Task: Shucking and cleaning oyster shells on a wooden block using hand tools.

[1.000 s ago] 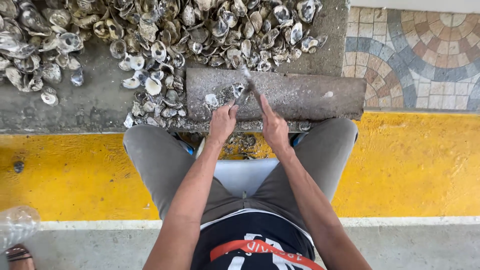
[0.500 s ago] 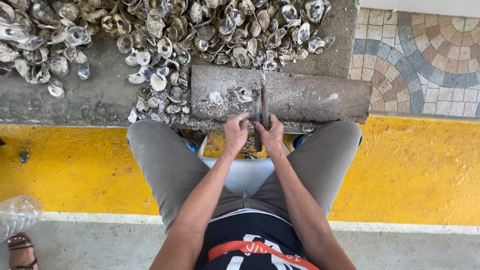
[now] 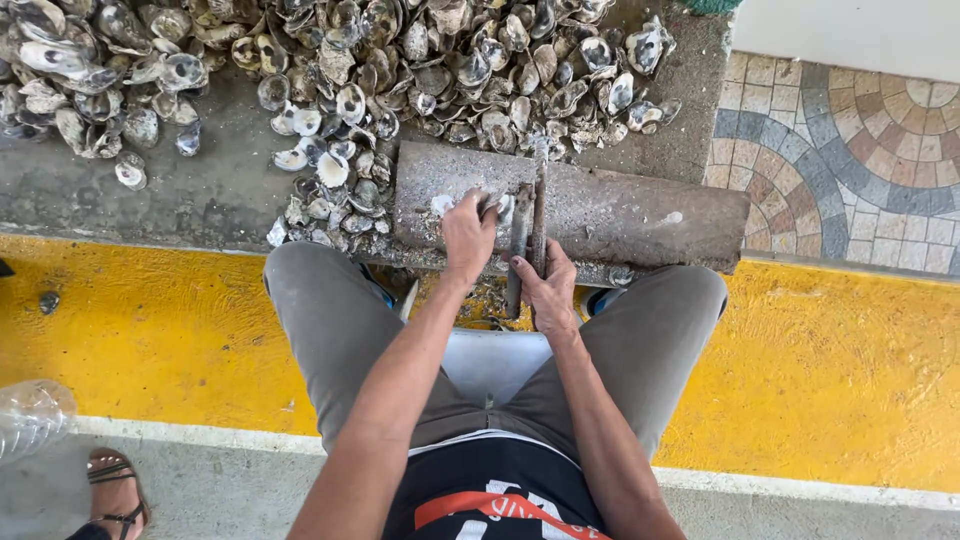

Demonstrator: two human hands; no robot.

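The left hand (image 3: 468,232) pins what looks like an oyster (image 3: 497,207) on the concrete block (image 3: 640,215). The right hand (image 3: 547,290) grips a metal blade (image 3: 538,215), fingers closed, beside the shell heap (image 3: 400,60).

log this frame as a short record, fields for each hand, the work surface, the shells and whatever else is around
left hand: left hand presses an oyster shell onto the block
right hand: right hand grips a long metal tool, blade laid across the block beside the shell
work surface: grey concrete block lying in front of the knees
shells: big shell pile on the ground beyond the block
seat: pale stool between the legs
floor: yellow painted strip, patterned tiles at right
other: sandalled foot and clear plastic bottle at lower left
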